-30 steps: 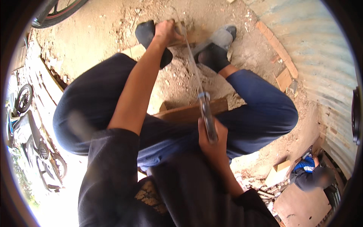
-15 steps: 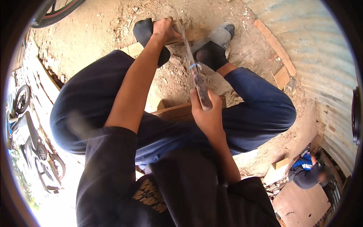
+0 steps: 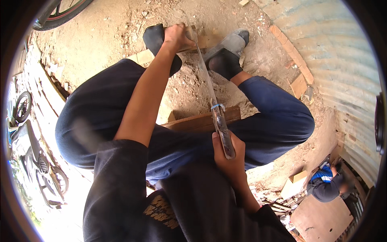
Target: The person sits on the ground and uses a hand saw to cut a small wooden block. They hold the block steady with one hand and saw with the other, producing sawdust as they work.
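My right hand point(image 3: 230, 155) is wrapped round the dark handle of a hand saw point(image 3: 223, 131), low in front of my lap. The saw's long thin blade runs forward, away from me, to a piece of wood point(image 3: 206, 41) lying on the ground between my feet. My left hand point(image 3: 177, 36) grips that wood close beside the blade, its fingers partly hidden. My left foot in a dark sock point(image 3: 153, 38) is right next to this hand. On the other side of the blade rests my right foot, with a grey sandal point(image 3: 230, 42).
A wooden plank point(image 3: 201, 120) lies across under my legs. Bricks point(image 3: 292, 50) line the corrugated metal wall point(image 3: 342, 60) at right. A wheel point(image 3: 66, 14) stands far left, a motorcycle point(image 3: 40, 161) at left. Another person point(image 3: 324, 187) sits lower right beside a board point(image 3: 322, 218).
My right hand has drawn the saw back toward my body, so more of its blade shows on my side of the wood. My left hand stays on the wood.
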Demonstrator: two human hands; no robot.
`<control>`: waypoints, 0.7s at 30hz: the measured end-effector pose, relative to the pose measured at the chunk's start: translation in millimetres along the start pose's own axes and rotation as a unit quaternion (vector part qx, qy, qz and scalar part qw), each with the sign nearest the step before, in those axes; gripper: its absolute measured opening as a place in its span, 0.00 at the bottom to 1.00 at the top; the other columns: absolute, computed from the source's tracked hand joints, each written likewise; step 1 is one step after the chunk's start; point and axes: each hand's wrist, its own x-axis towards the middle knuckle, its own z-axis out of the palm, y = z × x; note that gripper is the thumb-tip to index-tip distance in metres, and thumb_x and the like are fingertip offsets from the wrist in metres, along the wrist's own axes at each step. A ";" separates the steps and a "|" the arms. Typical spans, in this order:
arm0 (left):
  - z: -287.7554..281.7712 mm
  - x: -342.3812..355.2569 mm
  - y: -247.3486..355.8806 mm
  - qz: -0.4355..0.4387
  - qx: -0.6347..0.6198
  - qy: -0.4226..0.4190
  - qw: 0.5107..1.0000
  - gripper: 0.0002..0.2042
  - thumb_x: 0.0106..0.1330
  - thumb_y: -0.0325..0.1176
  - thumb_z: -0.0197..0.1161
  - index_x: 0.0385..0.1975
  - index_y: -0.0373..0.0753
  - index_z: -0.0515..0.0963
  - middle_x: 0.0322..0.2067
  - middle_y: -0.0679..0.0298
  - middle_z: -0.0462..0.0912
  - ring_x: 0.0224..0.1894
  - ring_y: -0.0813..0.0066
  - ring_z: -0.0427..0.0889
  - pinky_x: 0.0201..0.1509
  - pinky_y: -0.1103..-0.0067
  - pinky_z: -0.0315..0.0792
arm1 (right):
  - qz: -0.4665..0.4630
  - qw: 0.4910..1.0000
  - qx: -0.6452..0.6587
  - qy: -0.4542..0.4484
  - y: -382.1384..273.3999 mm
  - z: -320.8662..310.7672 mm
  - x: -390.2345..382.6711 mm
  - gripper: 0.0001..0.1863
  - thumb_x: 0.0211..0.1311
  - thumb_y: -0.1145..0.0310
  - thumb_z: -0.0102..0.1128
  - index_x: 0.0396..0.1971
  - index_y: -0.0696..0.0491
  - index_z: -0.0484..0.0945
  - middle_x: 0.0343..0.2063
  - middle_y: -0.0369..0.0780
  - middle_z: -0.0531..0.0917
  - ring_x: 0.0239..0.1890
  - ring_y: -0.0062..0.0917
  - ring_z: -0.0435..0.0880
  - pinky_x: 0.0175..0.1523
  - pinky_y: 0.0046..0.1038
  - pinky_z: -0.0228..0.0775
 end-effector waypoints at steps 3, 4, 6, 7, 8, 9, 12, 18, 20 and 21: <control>-1.5 12.4 -9.3 -0.018 0.014 -0.021 1.000 0.38 0.38 0.63 0.73 0.40 0.34 0.76 0.36 0.52 0.85 0.40 0.60 0.86 0.44 0.71 0.81 | -0.007 1.000 0.000 -0.028 5.7 10.5 22.2 0.07 0.63 0.74 0.60 0.26 0.60 0.75 0.13 0.42 0.72 0.17 0.20 0.73 0.24 0.28 0.61; 10.1 14.6 -12.4 -0.015 0.011 -0.013 1.000 0.40 0.34 0.66 0.74 0.40 0.36 0.77 0.36 0.54 0.85 0.40 0.61 0.86 0.44 0.71 0.81 | -0.014 0.999 -0.036 -0.029 8.3 22.0 44.0 0.08 0.63 0.74 0.60 0.25 0.60 0.73 0.13 0.41 0.71 0.18 0.17 0.69 0.24 0.27 0.60; 21.4 15.0 -17.0 -0.004 0.003 0.009 1.000 0.42 0.31 0.68 0.75 0.40 0.37 0.78 0.36 0.55 0.86 0.40 0.62 0.87 0.44 0.71 0.81 | -0.060 0.997 -0.046 -0.014 21.1 33.2 51.9 0.11 0.63 0.75 0.60 0.22 0.60 0.71 0.13 0.40 0.70 0.19 0.13 0.65 0.24 0.27 0.60; 17.2 14.1 -19.2 -0.008 0.015 0.011 1.000 0.42 0.31 0.68 0.75 0.41 0.38 0.78 0.36 0.55 0.86 0.40 0.62 0.87 0.44 0.71 0.81 | -0.047 0.998 -0.028 -0.021 21.1 29.4 44.8 0.10 0.63 0.75 0.59 0.23 0.60 0.71 0.13 0.40 0.70 0.19 0.13 0.65 0.24 0.27 0.60; 14.0 13.3 -20.4 -0.013 0.026 0.012 1.000 0.43 0.30 0.68 0.75 0.41 0.38 0.78 0.36 0.55 0.86 0.40 0.62 0.87 0.44 0.71 0.81 | -0.034 0.999 -0.010 -0.030 20.3 20.4 30.7 0.10 0.63 0.75 0.59 0.23 0.60 0.72 0.13 0.40 0.70 0.19 0.14 0.65 0.24 0.27 0.60; 17.5 11.2 -11.2 -0.010 0.004 0.009 1.000 0.43 0.30 0.68 0.75 0.41 0.38 0.78 0.36 0.55 0.86 0.40 0.62 0.87 0.44 0.71 0.81 | -0.011 0.999 -0.026 -0.031 9.4 10.6 9.7 0.09 0.64 0.76 0.59 0.23 0.60 0.72 0.13 0.40 0.71 0.19 0.14 0.64 0.24 0.27 0.60; 22.2 35.4 43.9 0.049 -0.007 -0.008 0.999 0.43 0.31 0.67 0.75 0.43 0.38 0.78 0.36 0.56 0.86 0.41 0.61 0.87 0.45 0.70 0.81 | -0.020 0.998 -0.025 0.052 7.7 1.0 0.1 0.10 0.64 0.75 0.59 0.23 0.60 0.72 0.13 0.40 0.70 0.18 0.14 0.68 0.23 0.27 0.59; 23.7 16.5 -23.2 -0.007 0.042 0.000 0.999 0.44 0.31 0.68 0.75 0.43 0.38 0.77 0.37 0.57 0.86 0.41 0.61 0.86 0.45 0.70 0.81 | -0.030 0.999 0.002 -0.015 15.6 25.1 44.8 0.10 0.62 0.75 0.60 0.23 0.61 0.72 0.13 0.43 0.71 0.16 0.23 0.71 0.25 0.31 0.62; 11.1 13.2 -7.8 -0.008 0.061 -0.012 0.998 0.43 0.32 0.68 0.74 0.43 0.37 0.77 0.37 0.57 0.85 0.41 0.60 0.86 0.46 0.70 0.80 | -0.034 0.999 0.015 0.014 21.0 10.3 13.9 0.08 0.61 0.74 0.59 0.24 0.60 0.73 0.16 0.49 0.74 0.19 0.40 0.75 0.25 0.35 0.64; 5.0 13.7 -4.6 -0.015 0.055 -0.008 0.998 0.43 0.33 0.68 0.74 0.43 0.37 0.77 0.37 0.57 0.85 0.41 0.60 0.86 0.46 0.70 0.80 | -0.032 0.999 0.018 0.023 23.3 5.7 6.7 0.07 0.60 0.74 0.59 0.25 0.60 0.73 0.17 0.51 0.76 0.20 0.49 0.78 0.25 0.36 0.65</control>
